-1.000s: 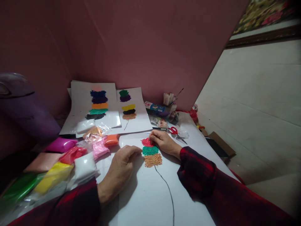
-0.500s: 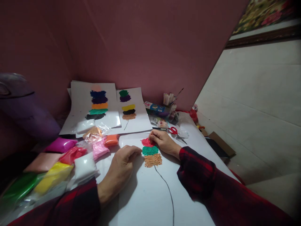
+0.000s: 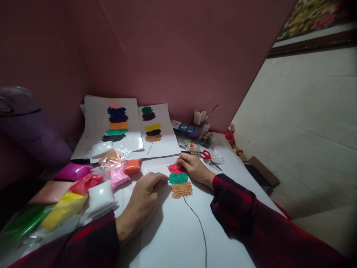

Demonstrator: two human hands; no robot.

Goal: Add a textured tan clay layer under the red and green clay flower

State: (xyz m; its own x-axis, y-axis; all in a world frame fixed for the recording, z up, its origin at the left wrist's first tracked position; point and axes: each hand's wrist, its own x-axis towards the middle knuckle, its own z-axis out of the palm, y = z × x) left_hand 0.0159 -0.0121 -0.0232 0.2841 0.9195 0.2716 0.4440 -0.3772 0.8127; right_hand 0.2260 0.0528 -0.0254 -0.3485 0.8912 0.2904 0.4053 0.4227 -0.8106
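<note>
My right hand (image 3: 192, 167) pinches a thin wooden stick (image 3: 180, 163), its tip at the red clay patch (image 3: 175, 169). The stick looks like a toothpick; its lower end is partly hidden by my fingers. Below the red lie a green patch (image 3: 178, 179) and a light-brown patch (image 3: 182, 190), both with ridged texture, stacked on the white paper (image 3: 173, 230). A dark curved line (image 3: 199, 221) runs down from the brown one. My left hand (image 3: 145, 193) rests on the paper to the left, fingers bent loosely, fingertips beside the green patch, with nothing visible in it.
Bagged clay, including a yellow pack (image 3: 64, 210) and a white pack (image 3: 100, 197), crowds the left. Behind stand two sheets with coloured bands (image 3: 131, 137). Red-handled scissors (image 3: 205, 154) lie beyond my right hand. A purple bottle (image 3: 30, 130) stands far left.
Almost nothing differs. The stick and my right fingers have shifted very slightly over the red clay; my left hand stays in place.
</note>
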